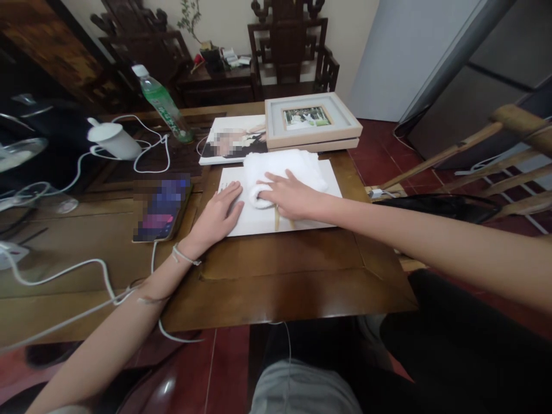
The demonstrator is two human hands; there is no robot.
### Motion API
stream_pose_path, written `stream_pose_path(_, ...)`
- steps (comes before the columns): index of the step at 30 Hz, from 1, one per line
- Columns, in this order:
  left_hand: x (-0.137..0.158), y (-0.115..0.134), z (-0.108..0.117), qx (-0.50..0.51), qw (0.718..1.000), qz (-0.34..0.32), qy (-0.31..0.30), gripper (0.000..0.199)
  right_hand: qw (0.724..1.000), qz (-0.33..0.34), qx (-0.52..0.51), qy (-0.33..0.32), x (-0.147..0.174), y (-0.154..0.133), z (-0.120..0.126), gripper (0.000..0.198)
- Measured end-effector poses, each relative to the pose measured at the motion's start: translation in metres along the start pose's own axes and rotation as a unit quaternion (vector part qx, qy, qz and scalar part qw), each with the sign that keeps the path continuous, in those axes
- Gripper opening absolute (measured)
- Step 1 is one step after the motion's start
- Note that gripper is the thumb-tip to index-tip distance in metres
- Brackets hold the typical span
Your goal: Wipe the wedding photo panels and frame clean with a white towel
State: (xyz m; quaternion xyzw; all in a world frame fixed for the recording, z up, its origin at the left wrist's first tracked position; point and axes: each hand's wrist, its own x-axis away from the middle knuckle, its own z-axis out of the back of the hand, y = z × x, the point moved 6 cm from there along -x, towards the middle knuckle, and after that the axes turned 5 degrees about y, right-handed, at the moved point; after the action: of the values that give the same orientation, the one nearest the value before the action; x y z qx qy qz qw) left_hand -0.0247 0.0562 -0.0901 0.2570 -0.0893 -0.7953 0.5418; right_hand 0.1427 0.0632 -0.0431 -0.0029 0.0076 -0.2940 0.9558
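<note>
A folded white towel (pixel 284 165) lies on a flat white panel (pixel 310 224), which looks like a print with faint tan marks near its front edge. My right hand (pixel 291 194) rests on the towel's front left part, its fingers bent around a rolled fold and pressing it against the panel. Flat on the panel's left side lies my left hand (pixel 221 214), fingers stretched out and holding nothing. The middle of the panel is hidden under the towel and my right hand.
Behind the towel are stacked picture frames (pixel 345 129) and a photo panel (pixel 211 152). To the left on the wooden table (pixel 259 287) stand a green-labelled bottle (pixel 166 106), a white lidded cup (pixel 114 140), a phone (pixel 166 210) and white cables. A wooden chair (pixel 487 155) is at right.
</note>
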Motion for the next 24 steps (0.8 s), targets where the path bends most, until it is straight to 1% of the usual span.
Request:
stream_pose_path(2, 0.000, 0.000, 0.000, 0.000, 1.000, 0.001, 0.000, 0.056, 1.000, -0.009, 0.000, -0.009, 0.001, -0.002, -0.004, 0.065)
stream_pose_path(5, -0.001, 0.001, -0.001, 0.000, 1.000, 0.003, -0.001, 0.055, 1.000, -0.009, -0.002, -0.009, 0.015, -0.016, -0.008, 0.065)
stream_pose_path(8, -0.001, 0.000, -0.001, -0.002, 1.000, 0.000, 0.000, 0.055, 1.000, 0.015, 0.001, -0.013, 0.036, -0.038, -0.010, 0.061)
stream_pose_path(11, 0.000, -0.001, -0.001, -0.001, 1.000, -0.016, -0.003, 0.054, 0.998, 0.044, -0.002, -0.040, 0.054, -0.057, -0.010, 0.056)
stream_pose_path(14, 0.001, -0.002, -0.001, -0.003, 1.000, -0.022, 0.000, 0.054, 0.997, 0.063, -0.010, -0.052, 0.061, -0.064, -0.006, 0.055)
stream_pose_path(18, 0.000, -0.002, -0.001, -0.003, 1.000, -0.015, 0.001, 0.054, 0.997, 0.064, -0.029, -0.040, 0.055, -0.054, 0.000, 0.058)
stream_pose_path(21, 0.000, 0.000, 0.000, -0.006, 1.000, -0.009, 0.004, 0.054, 0.998, 0.050, -0.036, -0.011, 0.044, -0.037, 0.004, 0.061)
stream_pose_path(24, 0.000, 0.001, 0.000, -0.008, 1.000, -0.002, 0.009, 0.057, 0.999, 0.022, -0.038, -0.010, 0.033, -0.016, 0.003, 0.063)
